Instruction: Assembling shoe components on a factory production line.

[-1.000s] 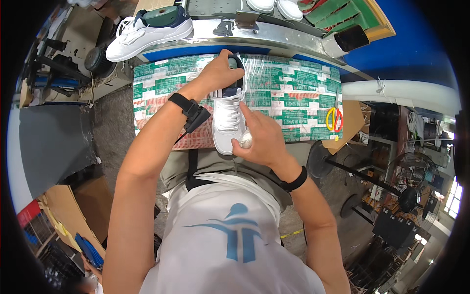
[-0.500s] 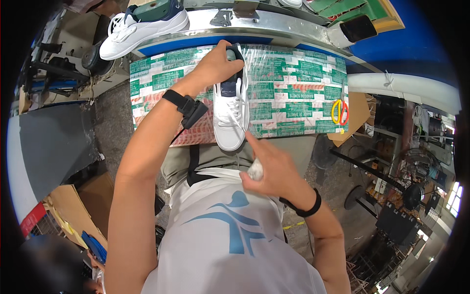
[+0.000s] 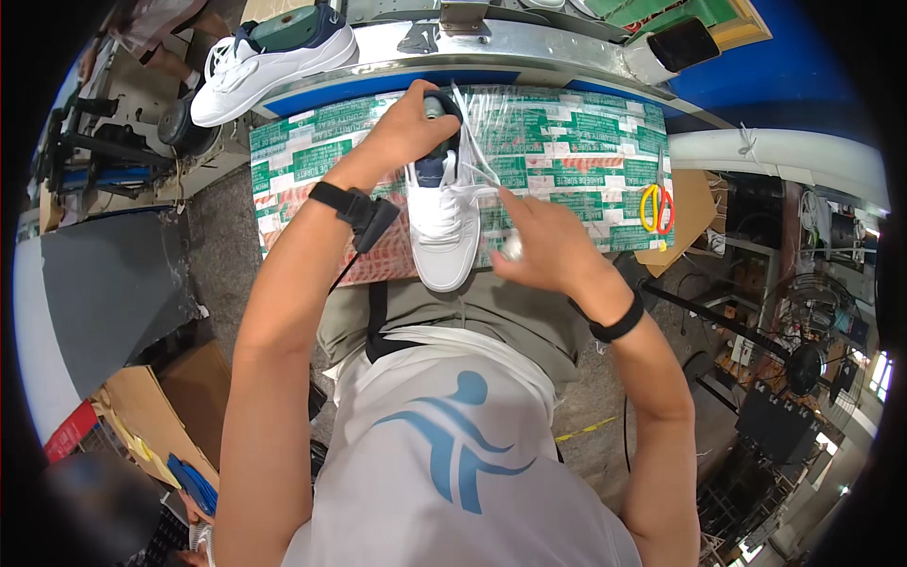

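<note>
A white sneaker [image 3: 444, 250] with a dark navy collar lies toe toward me on the taped work board [image 3: 557, 156]. My left hand [image 3: 414, 130] is closed on its heel end, fingers at the collar; a green-grey form shows in the opening. White laces [image 3: 480, 175] stand out loosely from the shoe's right side. To the right of the shoe is my right hand [image 3: 553, 241], its index finger stretched to the laces. Between that hand's thumb and curled fingers sits a small whitish wad [image 3: 512, 248], its kind unclear.
Red-and-yellow scissors [image 3: 656, 208] lie at the board's right edge. Another white sneaker [image 3: 269, 71] rests on the metal rail [image 3: 557, 45] beyond the board. A white cylinder with a black end [image 3: 682, 49] sits at the far right. Other people show at the left edges.
My right hand has moved up and to the right, from beside the toe to beside the laces. The laces now spread out to the right. My left hand stays on the heel.
</note>
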`<state>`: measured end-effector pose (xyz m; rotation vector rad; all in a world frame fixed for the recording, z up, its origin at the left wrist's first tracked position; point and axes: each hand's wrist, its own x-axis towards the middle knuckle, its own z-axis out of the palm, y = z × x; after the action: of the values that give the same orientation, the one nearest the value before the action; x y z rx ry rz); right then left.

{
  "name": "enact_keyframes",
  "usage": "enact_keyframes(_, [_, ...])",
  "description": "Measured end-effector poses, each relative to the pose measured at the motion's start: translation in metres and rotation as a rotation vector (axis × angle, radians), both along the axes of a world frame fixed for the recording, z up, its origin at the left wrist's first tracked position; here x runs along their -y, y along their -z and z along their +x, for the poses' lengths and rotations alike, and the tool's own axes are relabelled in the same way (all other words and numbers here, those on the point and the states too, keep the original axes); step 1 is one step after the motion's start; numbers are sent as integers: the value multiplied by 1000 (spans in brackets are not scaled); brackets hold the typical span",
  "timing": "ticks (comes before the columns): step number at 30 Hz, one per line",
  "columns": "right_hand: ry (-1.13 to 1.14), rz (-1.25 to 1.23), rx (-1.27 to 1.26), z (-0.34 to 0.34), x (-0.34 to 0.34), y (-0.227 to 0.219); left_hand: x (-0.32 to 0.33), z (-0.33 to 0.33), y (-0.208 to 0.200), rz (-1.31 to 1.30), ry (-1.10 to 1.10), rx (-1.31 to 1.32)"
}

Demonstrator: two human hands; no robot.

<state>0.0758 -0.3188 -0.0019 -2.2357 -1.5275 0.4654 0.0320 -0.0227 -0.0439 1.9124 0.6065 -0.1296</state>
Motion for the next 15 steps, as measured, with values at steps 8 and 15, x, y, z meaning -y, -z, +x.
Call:
enact_keyframes(8, [78,-35,-526,-85,60,-32,3,5,15,103,-15,59])
enact_keyframes(15, [316,305,-480,-44,-11,-2,5,6,12,-16,-32,82])
